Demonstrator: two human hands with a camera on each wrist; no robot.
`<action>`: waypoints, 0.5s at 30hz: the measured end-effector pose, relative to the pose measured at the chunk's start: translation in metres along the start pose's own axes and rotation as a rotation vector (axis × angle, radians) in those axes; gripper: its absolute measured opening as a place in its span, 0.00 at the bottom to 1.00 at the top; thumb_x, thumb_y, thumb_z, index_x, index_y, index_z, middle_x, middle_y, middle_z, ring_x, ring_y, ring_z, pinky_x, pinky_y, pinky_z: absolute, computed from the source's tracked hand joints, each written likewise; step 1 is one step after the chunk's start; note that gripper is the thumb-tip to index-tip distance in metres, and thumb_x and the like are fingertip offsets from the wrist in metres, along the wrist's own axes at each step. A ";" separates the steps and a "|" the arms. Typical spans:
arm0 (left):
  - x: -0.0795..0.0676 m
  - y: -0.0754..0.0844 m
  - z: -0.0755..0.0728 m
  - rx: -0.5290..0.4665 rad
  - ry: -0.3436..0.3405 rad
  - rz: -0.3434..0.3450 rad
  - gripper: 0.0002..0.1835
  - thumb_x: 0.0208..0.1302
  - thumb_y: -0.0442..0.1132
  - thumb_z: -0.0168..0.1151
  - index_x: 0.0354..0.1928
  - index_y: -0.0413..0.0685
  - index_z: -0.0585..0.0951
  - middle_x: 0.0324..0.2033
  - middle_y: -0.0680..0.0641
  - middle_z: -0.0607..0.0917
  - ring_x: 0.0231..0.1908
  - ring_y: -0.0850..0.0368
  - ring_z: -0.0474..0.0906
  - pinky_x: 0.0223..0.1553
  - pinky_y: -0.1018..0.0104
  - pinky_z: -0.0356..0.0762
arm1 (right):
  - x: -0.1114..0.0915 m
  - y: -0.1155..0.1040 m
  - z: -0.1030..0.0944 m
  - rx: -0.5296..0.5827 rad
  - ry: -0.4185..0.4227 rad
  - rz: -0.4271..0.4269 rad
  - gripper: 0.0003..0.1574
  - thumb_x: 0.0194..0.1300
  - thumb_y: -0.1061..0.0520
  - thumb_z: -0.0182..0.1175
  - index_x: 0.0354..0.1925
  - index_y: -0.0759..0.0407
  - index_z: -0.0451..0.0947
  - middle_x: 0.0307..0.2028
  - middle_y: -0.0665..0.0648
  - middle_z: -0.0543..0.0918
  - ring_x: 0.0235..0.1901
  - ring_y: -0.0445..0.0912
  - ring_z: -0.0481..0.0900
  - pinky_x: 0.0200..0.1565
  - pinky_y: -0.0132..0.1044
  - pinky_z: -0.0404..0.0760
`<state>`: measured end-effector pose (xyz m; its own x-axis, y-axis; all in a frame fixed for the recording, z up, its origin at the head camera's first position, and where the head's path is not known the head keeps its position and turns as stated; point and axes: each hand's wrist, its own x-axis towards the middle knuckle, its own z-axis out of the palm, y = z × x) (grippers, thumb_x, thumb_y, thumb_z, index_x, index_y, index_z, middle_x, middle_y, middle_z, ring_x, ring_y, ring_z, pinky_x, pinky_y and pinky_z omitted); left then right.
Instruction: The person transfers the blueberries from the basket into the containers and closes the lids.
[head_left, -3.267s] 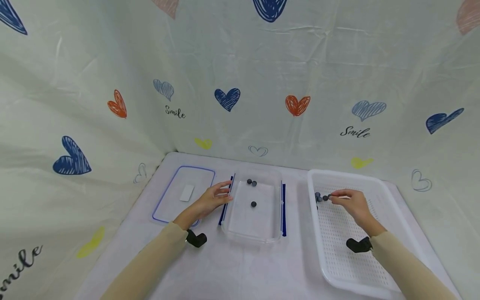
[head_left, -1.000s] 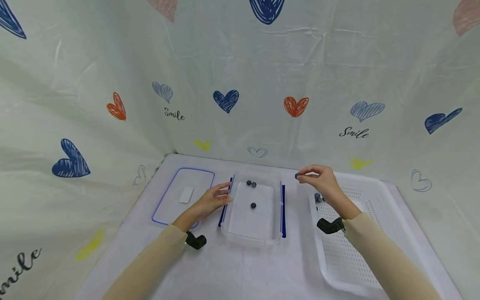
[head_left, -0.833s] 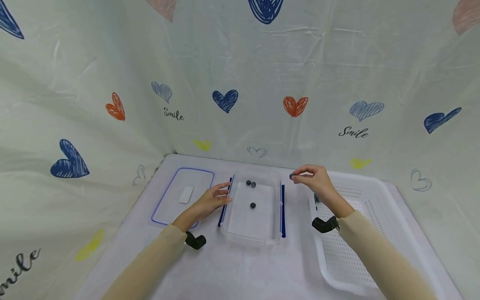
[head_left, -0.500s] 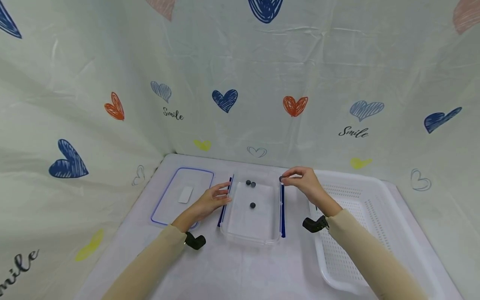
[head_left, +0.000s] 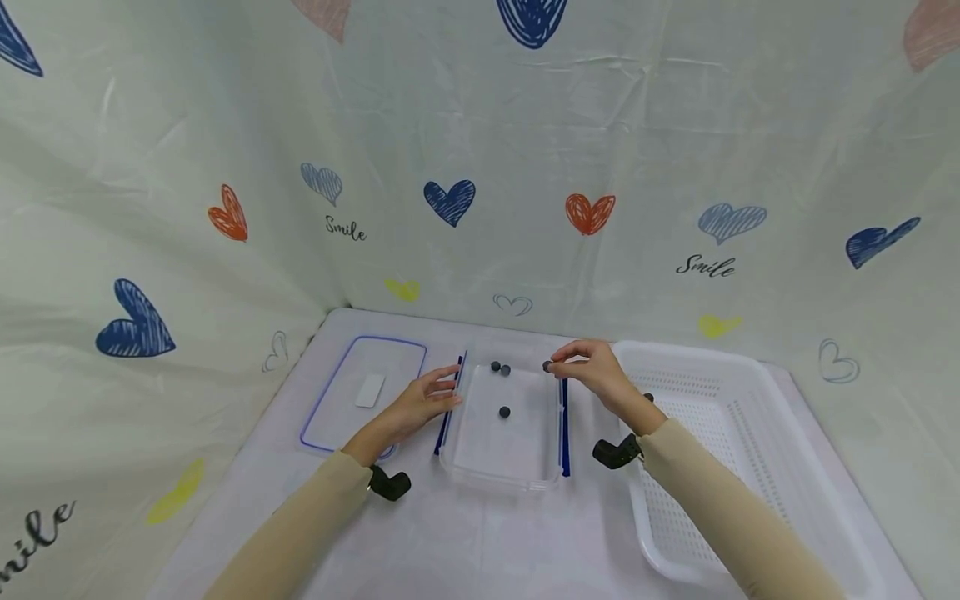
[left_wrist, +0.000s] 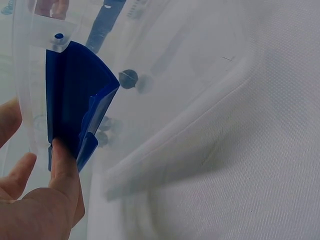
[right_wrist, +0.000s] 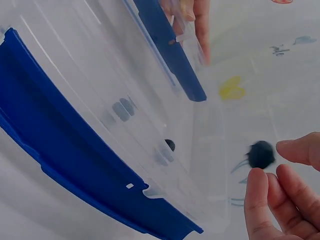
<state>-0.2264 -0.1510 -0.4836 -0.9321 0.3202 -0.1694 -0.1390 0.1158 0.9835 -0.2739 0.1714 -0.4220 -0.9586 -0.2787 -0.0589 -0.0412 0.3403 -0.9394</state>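
Lower centre, the right hand (head_left: 600, 372) pinches a berry (head_left: 547, 367) at the box (head_left: 498, 479) corner, apparently mid-transfer; the next move calls for release. The left hand (head_left: 414, 407), loosely spread, touches the box.

Between the fingertips of your right hand (head_left: 600, 375) you have a small, dark, round ball (right_wrist: 261, 155), raised by the far right corner of the clear, open-topped box (head_left: 532, 442). The box sits upright near the table's (head_left: 495, 542) far edge, blue side flaps (right_wrist: 75, 150) swung outward, your left hand (head_left: 416, 404) touching its left side; inside lie three more dark balls (head_left: 504, 412), two together toward the far left corner, one near the middle.
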 end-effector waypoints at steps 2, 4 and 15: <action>0.000 0.000 0.000 0.000 -0.004 0.005 0.36 0.70 0.34 0.63 0.76 0.44 0.60 0.70 0.29 0.61 0.70 0.34 0.58 0.67 0.45 0.62 | -0.001 0.000 0.001 -0.002 0.014 0.004 0.17 0.64 0.61 0.68 0.46 0.73 0.81 0.46 0.64 0.83 0.38 0.48 0.85 0.62 0.62 0.68; 0.001 -0.001 0.000 -0.001 -0.008 0.009 0.36 0.70 0.34 0.63 0.76 0.44 0.59 0.70 0.29 0.61 0.70 0.34 0.58 0.67 0.45 0.62 | -0.001 0.000 0.001 -0.009 0.027 0.001 0.17 0.64 0.60 0.69 0.46 0.71 0.81 0.46 0.63 0.84 0.38 0.47 0.85 0.62 0.61 0.69; 0.002 -0.003 -0.002 0.018 -0.009 0.004 0.37 0.70 0.34 0.63 0.76 0.44 0.59 0.70 0.29 0.61 0.70 0.34 0.58 0.67 0.45 0.62 | -0.005 -0.002 -0.004 0.036 0.058 -0.043 0.18 0.64 0.61 0.68 0.48 0.73 0.80 0.45 0.66 0.85 0.43 0.57 0.85 0.63 0.57 0.70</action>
<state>-0.2285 -0.1524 -0.4870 -0.9297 0.3288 -0.1662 -0.1293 0.1312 0.9829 -0.2706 0.1757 -0.4182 -0.9709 -0.2396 0.0005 -0.0736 0.2964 -0.9522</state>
